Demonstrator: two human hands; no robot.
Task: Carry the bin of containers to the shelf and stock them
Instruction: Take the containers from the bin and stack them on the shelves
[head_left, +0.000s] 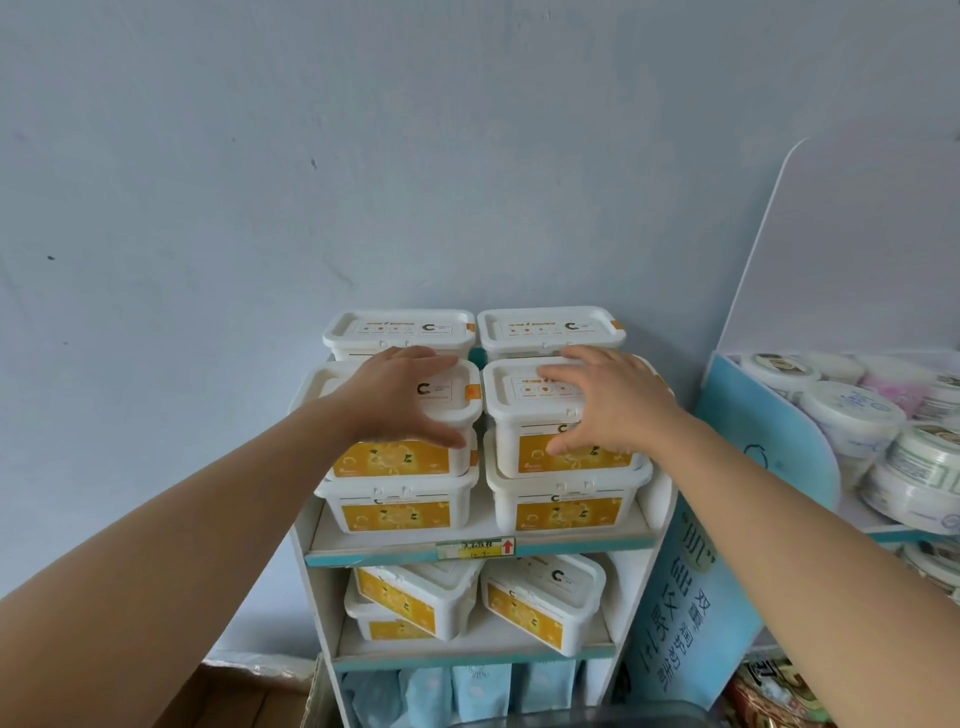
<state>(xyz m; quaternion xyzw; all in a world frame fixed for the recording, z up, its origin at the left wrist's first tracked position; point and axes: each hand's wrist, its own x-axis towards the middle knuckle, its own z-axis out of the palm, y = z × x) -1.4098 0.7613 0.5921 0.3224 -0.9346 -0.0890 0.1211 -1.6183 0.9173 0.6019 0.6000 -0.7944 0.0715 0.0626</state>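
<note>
Both hands on the top tubs

Left hand (400, 397) and right hand (605, 400), each grip spread over a white plastic yellow-labelled container (524, 415), stacked on the white cardboard shelf (467, 545); more tubs below.

Scuffed pale blue wall (363, 156)
</note>
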